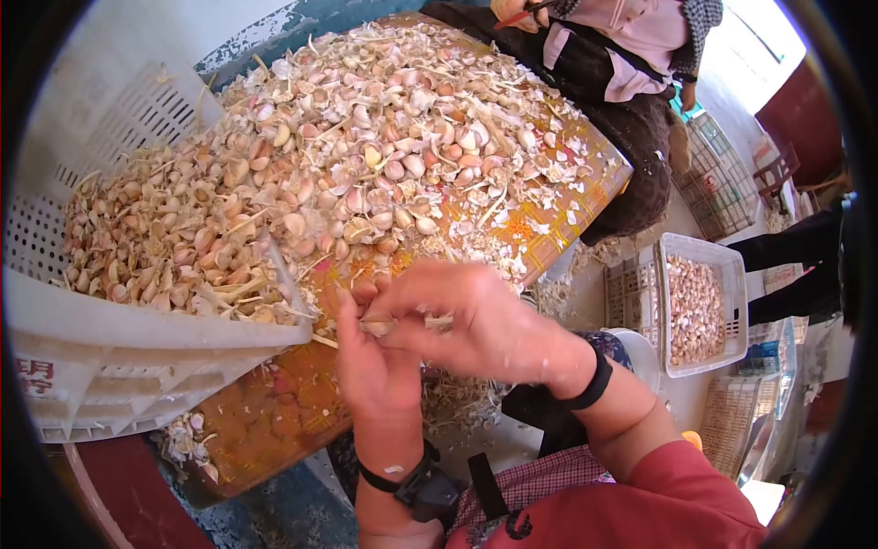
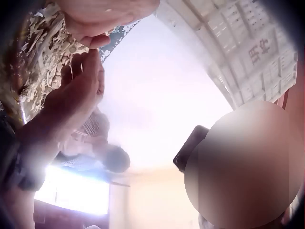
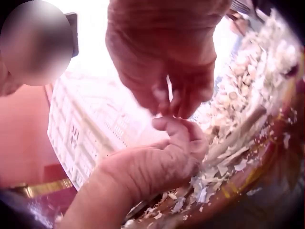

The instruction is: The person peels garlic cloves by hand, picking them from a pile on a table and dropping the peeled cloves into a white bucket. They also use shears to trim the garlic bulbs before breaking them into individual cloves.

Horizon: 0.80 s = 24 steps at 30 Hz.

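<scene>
In the head view, both bare hands meet above the table's near side, in front of the garlic heap (image 1: 366, 137). The left hand (image 1: 380, 371), palm up with fingers bent, holds a pale garlic clove (image 1: 377, 326). From the right, the right hand (image 1: 480, 320) pinches at the same clove with thumb and curled fingers. The left wrist view has the left hand (image 2: 112, 14) at the top and the right hand (image 2: 71, 102) below it. In the right wrist view, the right hand (image 3: 164, 52) reaches down to the left hand's (image 3: 143, 171) fingertips; the clove is hidden there.
A white crate (image 1: 165, 352) full of cloves lies tipped at the left, its open side against the heap. Loose skins litter the patterned table (image 1: 274, 425). Another person (image 1: 631, 55) sits across the table. A white basket of cloves (image 1: 697, 311) stands at the right.
</scene>
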Tool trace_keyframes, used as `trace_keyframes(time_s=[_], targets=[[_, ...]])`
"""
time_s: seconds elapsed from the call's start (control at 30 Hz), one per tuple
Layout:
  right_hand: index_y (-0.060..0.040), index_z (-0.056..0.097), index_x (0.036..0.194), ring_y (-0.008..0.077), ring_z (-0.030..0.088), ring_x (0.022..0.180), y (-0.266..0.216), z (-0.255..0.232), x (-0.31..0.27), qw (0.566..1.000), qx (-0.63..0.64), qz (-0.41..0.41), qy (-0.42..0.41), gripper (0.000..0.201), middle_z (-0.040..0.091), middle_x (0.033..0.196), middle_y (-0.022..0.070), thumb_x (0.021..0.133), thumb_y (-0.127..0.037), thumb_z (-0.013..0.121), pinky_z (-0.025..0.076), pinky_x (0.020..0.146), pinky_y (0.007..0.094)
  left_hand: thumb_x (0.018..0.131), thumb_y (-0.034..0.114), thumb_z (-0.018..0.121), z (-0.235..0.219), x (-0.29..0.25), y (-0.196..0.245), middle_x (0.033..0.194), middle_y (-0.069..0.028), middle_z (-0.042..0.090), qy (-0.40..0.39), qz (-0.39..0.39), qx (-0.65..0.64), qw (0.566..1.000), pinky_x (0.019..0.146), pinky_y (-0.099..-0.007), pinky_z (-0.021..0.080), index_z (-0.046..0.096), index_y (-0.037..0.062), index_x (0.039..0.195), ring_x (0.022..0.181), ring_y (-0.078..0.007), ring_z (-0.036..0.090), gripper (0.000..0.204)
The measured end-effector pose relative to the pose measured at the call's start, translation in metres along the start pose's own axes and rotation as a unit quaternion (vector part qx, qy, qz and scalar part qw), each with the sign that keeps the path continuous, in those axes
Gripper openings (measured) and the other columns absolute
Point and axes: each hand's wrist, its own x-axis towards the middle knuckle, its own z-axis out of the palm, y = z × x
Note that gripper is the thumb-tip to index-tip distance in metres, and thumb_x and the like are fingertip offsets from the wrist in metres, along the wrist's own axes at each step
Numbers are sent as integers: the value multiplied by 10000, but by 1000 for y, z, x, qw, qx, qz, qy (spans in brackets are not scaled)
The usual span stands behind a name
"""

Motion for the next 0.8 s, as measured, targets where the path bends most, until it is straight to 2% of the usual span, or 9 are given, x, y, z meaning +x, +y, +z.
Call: trace_keyframes(time_s=[0.07, 0.27, 0.37, 0.43, 0.6, 0.63, 0.67, 0.7, 0.8], targets=[[-54, 647, 842, 341, 625, 747, 36, -8, 10, 979, -133, 52, 143, 85, 611, 789, 154, 789, -121, 649, 499, 654, 424, 1005, 256, 469, 1, 2, 9, 871, -29, 562, 10, -30, -16, 999, 633, -260, 463, 545, 76, 947, 773, -133, 543, 204], [-53, 628, 858, 338, 614, 746, 71, -9, 24, 926, -349, 10, 147, 88, 598, 810, 127, 786, -101, 640, 489, 646, 417, 984, 215, 522, 5, 1, 6, 765, 39, 464, -24, 42, 217, 975, 480, -181, 316, 569, 86, 1047, 596, -45, 389, 152], [-48, 636, 862, 344, 615, 774, 55, -16, 22, 974, -187, 88, 89, 94, 601, 816, 128, 768, -56, 640, 491, 657, 407, 975, 192, 535, 9, -3, 3, 806, 35, 495, -26, 57, 260, 964, 464, -166, 301, 572, 68, 1099, 581, -24, 371, 179], [-48, 646, 878, 352, 615, 778, 34, -23, 21, 998, -43, -54, -6, 150, 597, 816, 135, 738, 4, 644, 493, 659, 396, 973, 195, 539, 8, -3, 2, 829, 27, 518, -27, 56, 289, 955, 461, -167, 302, 575, 58, 1124, 585, -27, 376, 208], [-24, 665, 945, 315, 628, 781, 18, -29, 18, 996, -4, -52, -68, 224, 622, 867, 135, 736, 49, 637, 498, 673, 353, 930, 136, 593, 8, -7, 3, 731, 9, 569, -51, 32, 243, 968, 480, -178, 329, 623, 0, 1056, 588, -24, 420, 187], [-17, 664, 969, 318, 626, 787, 19, -33, 18, 990, 124, 47, -40, 248, 622, 878, 139, 738, 62, 622, 500, 682, 351, 930, 136, 593, 9, -10, 9, 731, 9, 569, -51, 32, 245, 968, 480, -178, 329, 623, 0, 1056, 588, -24, 420, 187], [-10, 664, 993, 322, 625, 792, 21, -36, 21, 958, 248, 145, -11, 273, 622, 888, 143, 739, 75, 607, 502, 691, 349, 911, 110, 604, 11, -16, 17, 790, -29, 616, -108, -4, 223, 969, 515, -196, 384, 632, -10, 1051, 618, -50, 483, 187], [-17, 663, 1025, 335, 620, 793, 43, -31, 31, 992, 115, 21, 54, 319, 624, 909, 158, 737, 91, 578, 509, 707, 358, 891, 85, 616, 15, -22, 23, 849, -67, 663, -167, -39, 200, 965, 550, -214, 440, 642, -20, 1046, 648, -77, 546, 189], [-33, 658, 1045, 334, 623, 818, 72, -17, 41, 981, -158, -95, 62, 304, 628, 942, 165, 765, 52, 574, 512, 714, 370, 906, 225, 595, 38, -46, 32, 858, -182, 617, -496, 167, 321, 790, 356, -275, 340, 596, -3, 1047, 501, -138, 479, 269]])
